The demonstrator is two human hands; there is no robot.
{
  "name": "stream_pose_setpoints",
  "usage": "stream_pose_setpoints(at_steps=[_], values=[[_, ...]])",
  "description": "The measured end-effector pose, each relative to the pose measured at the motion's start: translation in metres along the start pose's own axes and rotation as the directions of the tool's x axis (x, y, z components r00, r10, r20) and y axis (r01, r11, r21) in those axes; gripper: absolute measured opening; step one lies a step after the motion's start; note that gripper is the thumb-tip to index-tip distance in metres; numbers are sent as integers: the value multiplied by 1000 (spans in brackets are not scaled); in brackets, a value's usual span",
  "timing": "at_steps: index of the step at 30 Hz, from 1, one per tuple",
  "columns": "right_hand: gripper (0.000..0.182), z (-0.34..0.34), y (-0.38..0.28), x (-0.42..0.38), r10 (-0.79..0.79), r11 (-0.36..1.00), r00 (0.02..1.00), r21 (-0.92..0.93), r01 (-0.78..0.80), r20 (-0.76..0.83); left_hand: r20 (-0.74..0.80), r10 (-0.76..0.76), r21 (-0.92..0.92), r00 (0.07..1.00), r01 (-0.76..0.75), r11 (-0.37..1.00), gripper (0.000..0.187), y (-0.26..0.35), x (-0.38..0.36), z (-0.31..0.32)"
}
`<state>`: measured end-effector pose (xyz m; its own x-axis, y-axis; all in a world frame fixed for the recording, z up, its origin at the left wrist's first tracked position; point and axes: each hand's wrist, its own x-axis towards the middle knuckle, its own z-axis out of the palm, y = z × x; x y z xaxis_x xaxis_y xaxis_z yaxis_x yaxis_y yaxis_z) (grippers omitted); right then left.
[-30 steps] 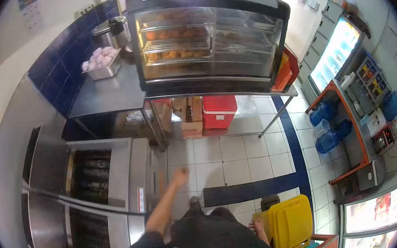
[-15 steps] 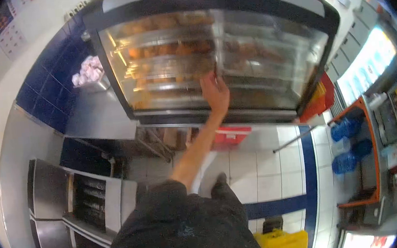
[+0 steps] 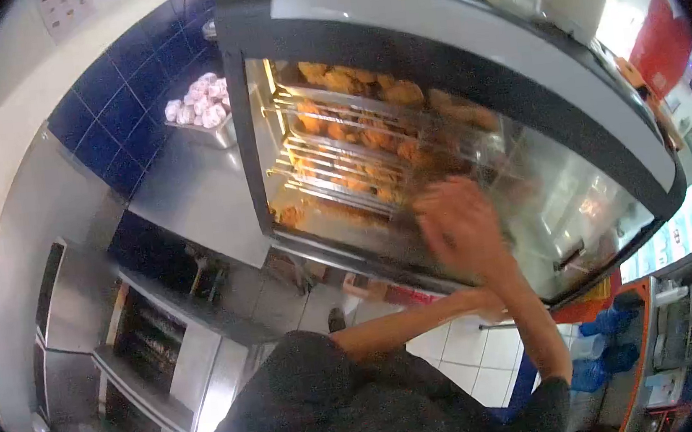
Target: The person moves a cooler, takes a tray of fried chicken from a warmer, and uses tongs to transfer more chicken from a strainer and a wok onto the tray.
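My right hand (image 3: 458, 219) is raised in front of the glass of a warming display case (image 3: 444, 24). It is blurred, its fingers look loosely bent and apart, and I see nothing held in it. Behind my right forearm, my left hand (image 3: 493, 308) shows only a small part near the case's lower edge; its fingers are hidden. Browned, fried-looking food (image 3: 358, 134) lies on several wire racks (image 3: 342, 174) inside the case, lit from the left. The right side of the glass is hazy with reflections, with a small dark handle (image 3: 570, 258) low on it.
Left of the case, a metal pan (image 3: 223, 133) heaped with pale pinkish wrapped-looking pieces stands on a steel counter (image 3: 193, 202). Steel equipment (image 3: 77, 303) is at lower left. At right, an orange-framed rack (image 3: 647, 336) holds blue water jugs (image 3: 590, 372).
My left hand has dropped from the middle of the glass toward the lower right. My right arm has come into view across it. The view has turned and moved nearer the case.
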<state>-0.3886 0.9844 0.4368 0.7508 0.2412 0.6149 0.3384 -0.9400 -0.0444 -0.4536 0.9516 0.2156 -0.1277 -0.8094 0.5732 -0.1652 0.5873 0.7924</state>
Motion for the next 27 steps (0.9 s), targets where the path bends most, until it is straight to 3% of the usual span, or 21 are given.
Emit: stream_pose_setpoints(at_steps=[1, 2, 3, 4, 5, 6, 7, 8, 9, 11, 13, 15, 17, 19, 20, 23, 24, 25, 26, 27], values=[[13, 18, 6, 14, -6, 1000, 1000, -15, 6, -5, 166, 25, 304, 986, -75, 950, 35, 4, -15, -19], [13, 40, 16, 23, -138, 981, 988, -128, 146, 72, 243, -215, 388, 946, 109, 915, 36, 34, -28, -54], [13, 56, 28, 34, -253, 929, 954, -237, 286, 160, 294, -444, 492, 847, 264, 830, 36, 78, -42, -101], [13, 65, 41, 37, -247, 921, 958, -270, 280, 149, 198, -489, 466, 850, 357, 809, 36, 115, -57, -146], [18, 66, 52, 30, -298, 851, 900, -338, 402, 319, 103, -530, 430, 841, 443, 787, 35, 146, -76, -186], [24, 63, 61, 25, -316, 765, 811, -374, 525, 492, -119, -423, 460, 898, 428, 778, 33, 164, -97, -219], [24, 59, 65, 21, -306, 753, 814, -398, 525, 495, -302, -467, 503, 831, 555, 663, 30, 195, -105, -252], [20, 56, 65, 13, -323, 771, 800, -351, 532, 506, -489, -310, 504, 816, 554, 663, 26, 226, -114, -279], [18, 53, 67, 8, -340, 792, 788, -295, 534, 514, -655, -317, 345, 686, 645, 682, 25, 249, -112, -301], [21, 48, 67, 3, -320, 798, 822, -335, 502, 471, -640, 113, 685, 760, 498, 532, 18, 271, -109, -349], [25, 46, 62, -4, -299, 804, 854, -369, 466, 426, -496, 241, 846, 834, 401, 352, 23, 283, -104, -386], [23, 44, 54, -14, -87, 906, 926, -358, 227, 369, -493, 204, 853, 846, 424, 305, 26, 286, -95, -402], [21, 40, 46, -20, 9, 871, 932, -461, 171, 363, -490, 179, 860, 853, 440, 261, 30, 283, -94, -415], [19, 40, 35, -25, 142, 808, 932, -582, 86, 334, -463, -7, 886, 886, 463, 13, 27, 269, -92, -427], [20, 46, 28, -26, 265, 804, 945, -585, -106, 193, -410, -11, 910, 912, 408, -79, 28, 255, -98, -435], [28, 60, 0, 1, 610, 766, 788, -192, -613, -83, -418, -181, 903, 890, 387, -184, 27, 244, -94, -445], [31, 68, -7, 12, 760, 650, 648, 72, -756, -55, -455, -246, 884, 856, 399, -245, 28, 243, -90, -445], [38, 72, -10, 31, 858, 417, 511, 514, -750, 51, -434, -263, 886, 862, 356, -296, 31, 248, -85, -443], [44, 74, -10, 47, 883, 68, 419, 827, -558, 210, -388, -243, 909, 889, 324, -263, 29, 247, -86, -446], [44, 78, -3, 53, 894, 60, 401, 831, -552, 202, -345, -219, 927, 913, 293, -235, 27, 247, -86, -448]])
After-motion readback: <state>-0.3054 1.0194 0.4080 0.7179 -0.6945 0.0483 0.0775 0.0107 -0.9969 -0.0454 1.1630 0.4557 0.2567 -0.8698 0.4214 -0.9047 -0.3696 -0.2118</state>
